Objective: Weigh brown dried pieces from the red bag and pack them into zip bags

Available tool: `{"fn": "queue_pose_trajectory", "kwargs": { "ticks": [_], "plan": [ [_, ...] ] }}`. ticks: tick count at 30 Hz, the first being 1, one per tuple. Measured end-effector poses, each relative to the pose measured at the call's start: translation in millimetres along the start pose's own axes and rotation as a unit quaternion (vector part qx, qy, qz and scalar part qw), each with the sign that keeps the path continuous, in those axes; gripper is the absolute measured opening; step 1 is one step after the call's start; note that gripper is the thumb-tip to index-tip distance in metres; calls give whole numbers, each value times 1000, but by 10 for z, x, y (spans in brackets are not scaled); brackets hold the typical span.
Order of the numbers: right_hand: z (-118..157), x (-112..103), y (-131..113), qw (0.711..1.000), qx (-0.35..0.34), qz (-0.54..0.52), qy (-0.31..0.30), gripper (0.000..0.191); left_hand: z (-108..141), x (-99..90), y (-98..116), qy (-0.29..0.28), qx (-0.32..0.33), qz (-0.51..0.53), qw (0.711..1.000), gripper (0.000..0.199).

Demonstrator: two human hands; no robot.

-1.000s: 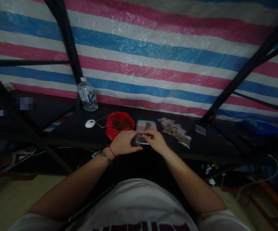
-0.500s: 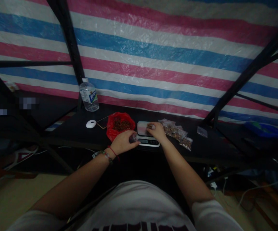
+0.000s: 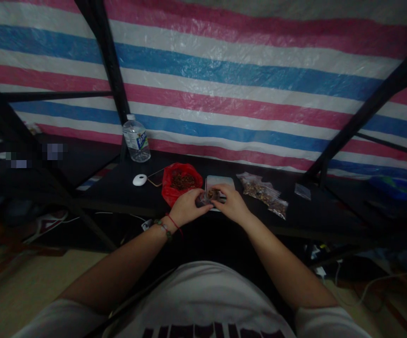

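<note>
Head view: left hand (image 3: 188, 206) grips clear plastic (image 3: 201, 200); right hand (image 3: 235, 205) pinches brown bits (image 3: 211, 193) beside it, partly covering the scale (image 3: 221, 180).

Across the upper frame, a glossy plastic sheet (image 3: 238, 80) is showing pink, white and blue stripes; near centre, a crumpled red plastic bag (image 3: 167, 185) is framing small brown pieces (image 3: 183, 181).

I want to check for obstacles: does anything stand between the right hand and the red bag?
Yes. In this view, the left hand and the clear plastic it holds lie between the right hand and the red bag.
</note>
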State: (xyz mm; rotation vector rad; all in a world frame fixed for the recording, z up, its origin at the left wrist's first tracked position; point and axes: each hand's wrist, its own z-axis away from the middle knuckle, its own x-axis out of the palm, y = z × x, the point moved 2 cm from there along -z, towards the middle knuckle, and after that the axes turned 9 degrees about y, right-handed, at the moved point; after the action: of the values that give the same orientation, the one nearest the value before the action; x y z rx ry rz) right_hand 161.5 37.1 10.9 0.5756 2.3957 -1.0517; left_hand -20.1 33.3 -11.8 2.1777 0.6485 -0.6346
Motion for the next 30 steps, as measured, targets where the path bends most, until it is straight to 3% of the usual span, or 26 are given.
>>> {"fn": "queue_pose_trajectory", "kwargs": {
  "ticks": [4,10,14,20,23,26,30],
  "plan": [
    [68,-71,-75,999,-23,-14,-41,38,16,10,61,-4,-3,13,1000,46],
    [76,-171,-85,988,65,-121,-64,43,41,29,144,-24,11,38,999,44],
    [65,-193,-75,981,90,-160,-65,35,55,27,165,-23,9,55,998,43],
    [84,-161,-51,971,100,-214,-49,42,51,25,171,-10,13,70,997,40],
    [80,-185,-65,982,83,-167,-39,54,31,20,144,8,-13,112,994,38],
    [46,-213,-39,993,43,-99,-45,52,7,25,84,15,-52,173,984,37],
    [-72,-199,226,998,44,-35,10,45,-18,66,-37,12,-113,278,954,44]
  ]
}}
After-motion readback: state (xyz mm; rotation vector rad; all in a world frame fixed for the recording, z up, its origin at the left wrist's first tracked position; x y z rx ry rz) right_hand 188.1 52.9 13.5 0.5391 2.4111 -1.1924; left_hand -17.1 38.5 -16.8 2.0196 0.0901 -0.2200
